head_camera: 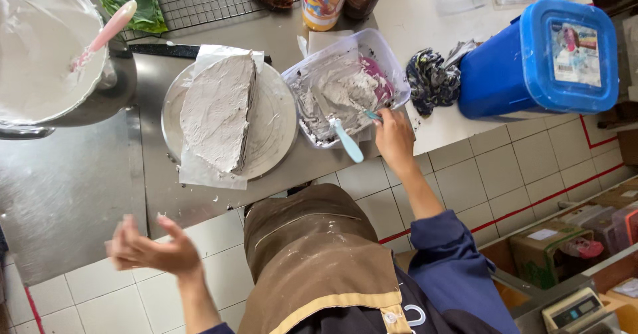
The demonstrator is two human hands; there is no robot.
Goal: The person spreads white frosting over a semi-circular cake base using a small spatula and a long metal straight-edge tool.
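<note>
- At the counter's front edge, right hand (394,138): fingers pinched around a thin teal handle (371,115), apparently a small utensil whose working end is buried in the frosting; the exact finger closure is partly hidden.
- Rectangular plastic tub (389,55): translucent white walls, rounded corners, tilted toward the hand; inside, thick greyish-white cream, rough and smeared, with a pink patch near the far wall.
- Pale blue spatula (347,139): smooth, lying in the tub with its handle overhanging the near rim, just beside the right hand.
- Left hand (147,247): empty, fingers spread and loosely curled, palm up, hovering off the counter over the tiled floor, well apart from the tub.
- Half-round cake (218,111): coated in matte, grainy grey-white frosting, dark layers showing along the straight cut face; rests on a sheet of paper over a round metal turntable (279,131).
- Steel mixing bowl (100,105), far left: glossy white cream, pink spatula (106,33) leaning inside.
- Blue lidded plastic container (538,58), boxy, and a crumpled patterned cloth (430,78) sit right of the tub.
- Brown apron (312,254), dusted with pale smears.
</note>
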